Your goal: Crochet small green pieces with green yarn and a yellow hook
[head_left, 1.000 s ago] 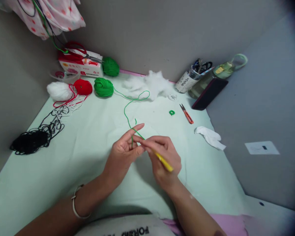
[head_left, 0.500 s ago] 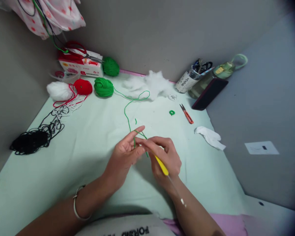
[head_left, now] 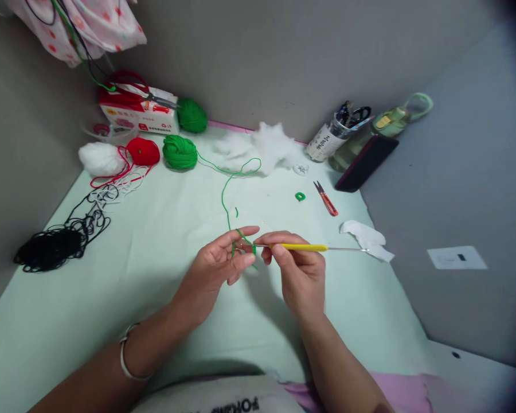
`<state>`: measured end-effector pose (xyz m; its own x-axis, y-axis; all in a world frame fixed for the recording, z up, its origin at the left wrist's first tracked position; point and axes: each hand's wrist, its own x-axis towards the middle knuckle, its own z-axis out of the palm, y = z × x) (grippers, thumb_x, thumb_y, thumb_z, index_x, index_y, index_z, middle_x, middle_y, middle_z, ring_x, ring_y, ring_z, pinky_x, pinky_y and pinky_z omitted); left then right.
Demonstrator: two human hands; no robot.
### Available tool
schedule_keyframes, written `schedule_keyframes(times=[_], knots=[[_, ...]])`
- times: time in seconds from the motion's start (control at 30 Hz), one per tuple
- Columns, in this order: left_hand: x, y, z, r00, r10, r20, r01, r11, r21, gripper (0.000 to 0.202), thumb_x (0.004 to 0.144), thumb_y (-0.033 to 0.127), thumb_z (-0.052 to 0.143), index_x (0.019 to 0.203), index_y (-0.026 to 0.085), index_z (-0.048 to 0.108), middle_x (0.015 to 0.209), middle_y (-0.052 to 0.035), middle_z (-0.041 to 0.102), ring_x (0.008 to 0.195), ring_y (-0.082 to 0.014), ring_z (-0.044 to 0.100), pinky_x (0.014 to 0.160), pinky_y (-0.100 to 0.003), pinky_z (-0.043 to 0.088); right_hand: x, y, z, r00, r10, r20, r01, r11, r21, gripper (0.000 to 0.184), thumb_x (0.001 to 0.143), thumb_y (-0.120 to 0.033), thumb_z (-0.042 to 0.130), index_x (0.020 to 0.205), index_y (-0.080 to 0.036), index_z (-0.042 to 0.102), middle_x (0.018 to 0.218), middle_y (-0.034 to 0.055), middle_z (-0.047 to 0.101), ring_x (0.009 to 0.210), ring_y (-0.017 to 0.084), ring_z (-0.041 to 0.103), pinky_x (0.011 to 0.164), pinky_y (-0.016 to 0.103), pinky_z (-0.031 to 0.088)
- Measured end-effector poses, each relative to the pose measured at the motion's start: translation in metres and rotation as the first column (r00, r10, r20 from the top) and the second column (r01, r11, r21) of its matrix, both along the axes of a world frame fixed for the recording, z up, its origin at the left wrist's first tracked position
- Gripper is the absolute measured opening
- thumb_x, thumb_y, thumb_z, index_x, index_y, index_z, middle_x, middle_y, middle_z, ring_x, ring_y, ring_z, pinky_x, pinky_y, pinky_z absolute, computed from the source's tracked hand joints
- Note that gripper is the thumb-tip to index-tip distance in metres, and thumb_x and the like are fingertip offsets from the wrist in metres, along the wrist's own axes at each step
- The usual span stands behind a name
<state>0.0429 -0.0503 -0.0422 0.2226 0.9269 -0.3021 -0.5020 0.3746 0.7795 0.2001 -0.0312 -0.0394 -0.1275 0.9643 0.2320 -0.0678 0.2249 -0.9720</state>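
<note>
Green yarn (head_left: 224, 198) runs from a green yarn ball (head_left: 179, 152) down to my left hand (head_left: 217, 265), where it passes over the raised index finger. Thumb and fingers of that hand pinch the yarn near a small loop. My right hand (head_left: 301, 269) is closed on the yellow handle of a crochet hook (head_left: 304, 247), held nearly level. The hook's metal tip points left and meets the green yarn beside my left fingertips. Its thin metal back end sticks out to the right. Whether the tip is through the loop is too small to tell.
White stuffing (head_left: 270, 148) lies at the back. Right of it are a small green ring (head_left: 300, 197), orange thread snips (head_left: 325, 199), a tissue (head_left: 367, 238), a phone (head_left: 367, 164) and a pen cup (head_left: 327, 142). Black yarn (head_left: 49, 248) and red yarn (head_left: 143, 151) lie left.
My right hand has turned the crochet hook from a downward slant to nearly level, its back end swinging up and right. The left index finger has lowered slightly.
</note>
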Motion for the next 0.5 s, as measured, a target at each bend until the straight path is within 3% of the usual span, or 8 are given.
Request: schedule_keyframes(times=[0.13, 0.2, 0.27, 0.37, 0.43, 0.5], knots=[[0.003, 0.001, 0.002, 0.997, 0.071, 0.008, -0.071, 0.997, -0.033, 0.039, 0.083, 0.029, 0.079, 0.121, 0.024, 0.072, 0.081, 0.0035, 0.056, 0.056, -0.0045, 0.03, 0.05, -0.021, 0.025, -0.001, -0.007, -0.001, 0.975, -0.066, 0.21, 0.019, 0.975, 0.221, 0.025, 0.096, -0.012, 0.06, 0.107, -0.028, 0.076, 0.099, 0.0053, 0.074, 0.085, 0.018, 0.067, 0.071, 0.032, 0.057], [0.004, 0.001, 0.002, 0.995, 0.085, 0.048, -0.081, 0.994, -0.075, 0.042, 0.083, 0.028, 0.079, 0.123, 0.023, 0.071, 0.071, 0.006, 0.049, 0.053, -0.004, 0.027, 0.049, -0.02, 0.023, -0.001, -0.012, -0.003, 0.91, -0.147, 0.387, -0.021, 0.917, 0.398, 0.033, 0.094, -0.008, 0.06, 0.113, -0.029, 0.075, 0.109, 0.0073, 0.073, 0.095, 0.02, 0.067, 0.079, 0.035, 0.058], [0.003, 0.002, 0.001, 0.992, 0.047, 0.121, -0.032, 0.992, -0.125, 0.041, 0.083, 0.027, 0.078, 0.123, 0.02, 0.071, 0.065, 0.0073, 0.043, 0.051, -0.0034, 0.023, 0.048, -0.019, 0.021, 0.0, -0.013, -0.003, 0.857, -0.204, 0.473, -0.061, 0.871, 0.487, 0.037, 0.093, -0.005, 0.059, 0.116, -0.03, 0.074, 0.114, 0.0082, 0.072, 0.096, 0.021, 0.068, 0.08, 0.036, 0.058], [-0.002, 0.005, 0.0, 0.982, -0.005, 0.188, 0.039, 0.983, -0.178, 0.037, 0.083, 0.025, 0.078, 0.119, 0.017, 0.073, 0.068, 0.0066, 0.044, 0.05, -0.0017, 0.018, 0.046, -0.018, 0.019, 0.004, -0.008, 0.001, 0.929, -0.172, 0.327, 0.037, 0.924, 0.38, 0.029, 0.094, -0.008, 0.06, 0.108, -0.028, 0.076, 0.097, 0.0058, 0.072, 0.083, 0.019, 0.067, 0.07, 0.033, 0.057], [-0.004, 0.006, 0.001, 0.988, 0.006, 0.155, 0.02, 0.986, -0.165, 0.036, 0.083, 0.024, 0.077, 0.119, 0.018, 0.074, 0.073, 0.0051, 0.049, 0.049, -0.0005, 0.019, 0.046, -0.017, 0.02, 0.006, -0.003, 0.004, 0.981, -0.147, 0.126, 0.118, 0.97, 0.214, 0.02, 0.096, -0.014, 0.06, 0.1, -0.026, 0.076, 0.085, 0.0033, 0.069, 0.068, 0.016, 0.062, 0.059, 0.031, 0.053], [-0.002, 0.005, 0.002, 0.996, 0.054, 0.078, -0.046, 0.994, -0.103, 0.04, 0.083, 0.023, 0.078, 0.122, 0.023, 0.072, 0.08, 0.0037, 0.054, 0.049, -0.0003, 0.024, 0.046, -0.017, 0.022, 0.005, -0.002, 0.005, 0.992, -0.125, 0.02, 0.122, 0.987, 0.103, 0.019, 0.098, -0.019, 0.057, 0.095, -0.026, 0.075, 0.083, 0.0026, 0.067, 0.061, 0.014, 0.058, 0.053, 0.029, 0.05]])
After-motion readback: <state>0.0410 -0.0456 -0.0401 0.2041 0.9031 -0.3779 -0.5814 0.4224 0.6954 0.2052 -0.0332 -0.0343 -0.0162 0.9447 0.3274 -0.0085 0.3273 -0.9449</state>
